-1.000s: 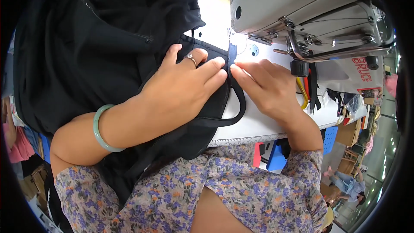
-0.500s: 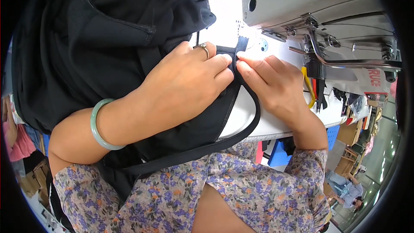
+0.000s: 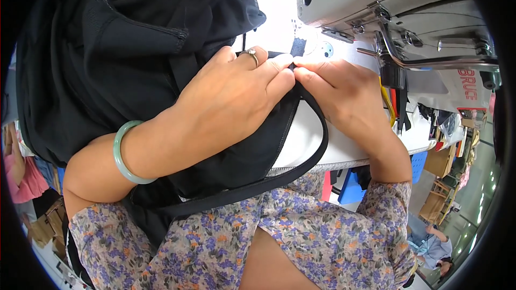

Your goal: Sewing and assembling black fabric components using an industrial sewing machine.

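Preferably, the left hand (image 3: 228, 96) and right hand (image 3: 352, 88), both pinching black fabric (image 3: 134, 88) at one o'clock, should keep its edge flat beside the sewing machine (image 3: 344, 0) at two o'clock.

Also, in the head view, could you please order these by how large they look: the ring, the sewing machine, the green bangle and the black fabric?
Largest to smallest:
1. black fabric
2. sewing machine
3. green bangle
4. ring

Two hands (image 3: 231, 99) (image 3: 349, 94), one bangle (image 3: 118, 156), apparently one garment (image 3: 129, 70)
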`<state>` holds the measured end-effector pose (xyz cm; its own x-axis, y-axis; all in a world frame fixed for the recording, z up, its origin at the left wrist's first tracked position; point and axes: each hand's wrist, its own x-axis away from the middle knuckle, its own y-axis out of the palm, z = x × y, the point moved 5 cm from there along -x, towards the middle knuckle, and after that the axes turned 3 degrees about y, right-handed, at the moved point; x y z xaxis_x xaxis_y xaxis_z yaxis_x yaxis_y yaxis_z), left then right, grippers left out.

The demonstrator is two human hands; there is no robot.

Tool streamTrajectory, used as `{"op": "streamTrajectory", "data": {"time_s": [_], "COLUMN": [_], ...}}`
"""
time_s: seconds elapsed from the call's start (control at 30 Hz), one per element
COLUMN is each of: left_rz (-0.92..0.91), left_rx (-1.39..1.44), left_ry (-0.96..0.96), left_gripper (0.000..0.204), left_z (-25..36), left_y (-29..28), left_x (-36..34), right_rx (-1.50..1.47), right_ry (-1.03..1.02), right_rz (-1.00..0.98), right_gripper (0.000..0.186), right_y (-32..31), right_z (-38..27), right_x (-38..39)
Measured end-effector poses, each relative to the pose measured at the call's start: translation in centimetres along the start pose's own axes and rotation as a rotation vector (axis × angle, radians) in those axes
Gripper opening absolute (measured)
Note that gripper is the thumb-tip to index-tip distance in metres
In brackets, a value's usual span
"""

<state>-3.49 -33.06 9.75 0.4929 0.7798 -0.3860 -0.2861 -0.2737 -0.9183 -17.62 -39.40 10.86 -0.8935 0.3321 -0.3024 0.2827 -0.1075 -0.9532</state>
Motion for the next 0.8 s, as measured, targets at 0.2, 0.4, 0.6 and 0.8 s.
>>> {"op": "streamTrajectory", "data": {"time_s": [0.2, 0.4, 0.6, 0.8], "left_rz": [0.033, -0.009, -0.026, -0.12], "left_rx": [0.032, 0.013, -0.056, 0.027], "left_ry": [0.003, 0.017, 0.036, -0.029], "left_gripper": [0.028, 0.029, 0.034, 0.041], "left_z": [0.0, 0.0, 0.2, 0.0], "left_y": [-0.2, -0.3, -0.3, 0.0], "left_x": [-0.1, -0.1, -0.2, 0.0], "right_rx": [0.007, 0.073, 0.065, -0.071], "right_ry": [-0.057, -0.074, 0.002, -0.077], "right_rz": [0.017, 0.047, 0.061, -0.069], "right_gripper": [0.031, 0.029, 0.028, 0.042], "right_y": [0.1, 0.3, 1.2, -0.9], "right_z": [0.4, 0.4, 1.3, -0.1], "right_x": [0.3, -0.1, 0.2, 0.5]}}
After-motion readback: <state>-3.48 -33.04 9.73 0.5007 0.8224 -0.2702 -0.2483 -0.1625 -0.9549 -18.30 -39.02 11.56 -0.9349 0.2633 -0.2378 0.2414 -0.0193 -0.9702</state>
